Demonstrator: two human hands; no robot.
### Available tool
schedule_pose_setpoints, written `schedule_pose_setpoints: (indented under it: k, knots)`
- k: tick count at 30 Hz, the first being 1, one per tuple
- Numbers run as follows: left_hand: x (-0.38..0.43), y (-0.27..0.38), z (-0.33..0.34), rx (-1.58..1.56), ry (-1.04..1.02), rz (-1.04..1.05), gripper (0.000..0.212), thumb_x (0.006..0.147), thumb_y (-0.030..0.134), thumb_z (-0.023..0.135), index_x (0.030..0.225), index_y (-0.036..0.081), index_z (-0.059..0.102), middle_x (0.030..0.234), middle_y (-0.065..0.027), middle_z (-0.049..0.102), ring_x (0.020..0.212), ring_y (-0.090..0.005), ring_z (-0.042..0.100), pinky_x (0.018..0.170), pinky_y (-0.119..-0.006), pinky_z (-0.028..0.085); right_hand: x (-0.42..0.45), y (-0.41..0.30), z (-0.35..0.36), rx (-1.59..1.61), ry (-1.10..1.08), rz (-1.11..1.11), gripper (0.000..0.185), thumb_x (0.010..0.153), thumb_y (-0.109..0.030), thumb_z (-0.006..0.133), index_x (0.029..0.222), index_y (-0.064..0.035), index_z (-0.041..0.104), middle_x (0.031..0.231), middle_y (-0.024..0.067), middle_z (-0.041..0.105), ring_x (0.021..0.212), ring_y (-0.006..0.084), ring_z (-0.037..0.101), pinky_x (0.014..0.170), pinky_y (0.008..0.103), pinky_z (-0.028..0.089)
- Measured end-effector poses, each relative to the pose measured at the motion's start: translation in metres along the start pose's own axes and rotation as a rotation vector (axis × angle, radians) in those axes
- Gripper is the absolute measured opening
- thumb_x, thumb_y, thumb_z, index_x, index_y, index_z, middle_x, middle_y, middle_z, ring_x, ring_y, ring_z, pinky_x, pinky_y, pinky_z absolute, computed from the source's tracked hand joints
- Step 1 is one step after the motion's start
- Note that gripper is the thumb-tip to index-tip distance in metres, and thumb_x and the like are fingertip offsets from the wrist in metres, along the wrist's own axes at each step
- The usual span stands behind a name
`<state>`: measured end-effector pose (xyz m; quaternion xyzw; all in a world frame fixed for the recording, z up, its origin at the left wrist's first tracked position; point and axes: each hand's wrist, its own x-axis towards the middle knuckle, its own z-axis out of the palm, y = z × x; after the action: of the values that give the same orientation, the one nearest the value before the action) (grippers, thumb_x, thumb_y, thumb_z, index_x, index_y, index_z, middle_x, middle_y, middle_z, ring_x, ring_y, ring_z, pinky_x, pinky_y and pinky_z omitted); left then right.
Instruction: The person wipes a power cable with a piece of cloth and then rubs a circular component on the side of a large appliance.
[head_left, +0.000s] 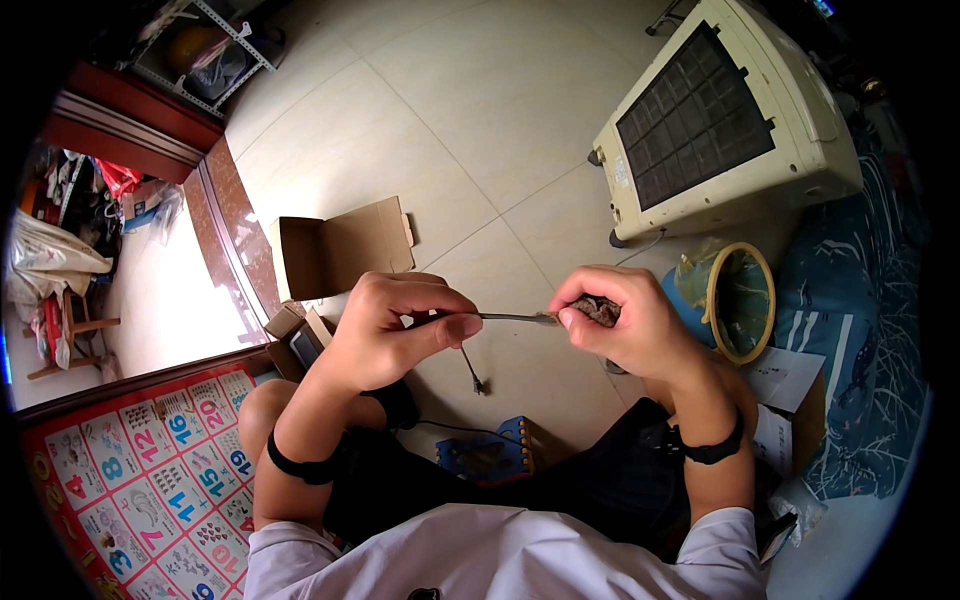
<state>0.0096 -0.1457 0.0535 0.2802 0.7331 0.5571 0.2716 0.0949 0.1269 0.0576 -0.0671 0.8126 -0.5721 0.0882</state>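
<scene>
My left hand (401, 322) grips a thin dark metal tool (510, 316) between thumb and fingers; its exact kind cannot be told. The rod points to the right, roughly level, above the floor between my knees. Its flattened far end meets my right hand (622, 315). That hand is closed around a crumpled, rough brown pad or cloth (598, 309), part of which wraps the tool's tip. Fingers and palm hide the rest of the pad. A thin black cord with a plug (478, 385) shows below my left hand; its upper end is hidden.
An open cardboard box (345, 255) lies ahead on the tiles, a smaller box (296, 341) beside it. A blue bin with a yellow rim (766, 300) and an air cooler (697, 120) stand right. Between my legs sits a blue object (484, 454). A number chart (157, 480) is at left.
</scene>
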Motion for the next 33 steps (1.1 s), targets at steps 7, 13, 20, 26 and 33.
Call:
schedule_pose_setpoints:
  k: [7,13,20,26,33]
  knots:
    - [0.000,-0.006,-0.010,0.147,0.053,0.154,0.008,0.083,0.000,0.080,0.090,-0.003,0.079,0.073,-0.0092,0.071,0.065,-0.0148,0.064,0.059,-0.027,0.048,-0.008,0.005,-0.015,0.060,-0.093,0.160,0.010,0.094,-0.006,0.060,0.090,0.0020,0.063,0.074,0.0037,0.061,0.065,0.0073,0.051,0.058,0.0266,0.041]
    - [0.001,-0.016,-0.006,0.175,0.096,0.179,0.019,0.076,0.003,0.087,0.094,0.001,0.082,0.079,-0.0088,0.076,0.065,-0.0164,0.063,0.060,-0.029,0.049,-0.014,0.006,-0.018,0.016,-0.103,0.136,0.011,0.096,-0.009,0.061,0.091,0.0016,0.062,0.073,0.0028,0.059,0.066,0.0077,0.051,0.058,0.0272,0.041]
    - [0.002,-0.017,-0.001,0.180,0.102,0.020,0.018,0.077,0.002,0.086,0.095,0.002,0.082,0.085,-0.0093,0.077,0.074,-0.0163,0.068,0.067,-0.030,0.053,-0.015,0.010,-0.012,0.016,-0.027,0.020,0.009,0.095,-0.007,0.065,0.095,0.0014,0.065,0.082,0.0058,0.064,0.071,0.0108,0.056,0.065,0.0273,0.046]
    - [0.005,-0.015,0.003,0.158,0.033,-0.134,0.021,0.080,-0.001,0.085,0.099,-0.001,0.079,0.089,-0.0103,0.077,0.081,-0.0166,0.072,0.076,-0.030,0.057,-0.014,0.007,-0.006,0.031,0.044,0.004,0.005,0.094,-0.003,0.067,0.097,0.0005,0.067,0.084,0.0063,0.064,0.073,0.0116,0.059,0.065,0.0275,0.047]
    - [0.005,-0.014,0.008,-0.045,-0.066,-0.147,0.021,0.090,0.012,0.081,0.105,-0.003,0.076,0.089,-0.0074,0.073,0.082,-0.0149,0.069,0.075,-0.029,0.055,-0.006,0.010,0.010,-0.140,0.122,-0.213,0.006,0.092,-0.002,0.070,0.096,-0.0014,0.067,0.086,0.0081,0.064,0.072,0.0183,0.062,0.063,0.0301,0.047]
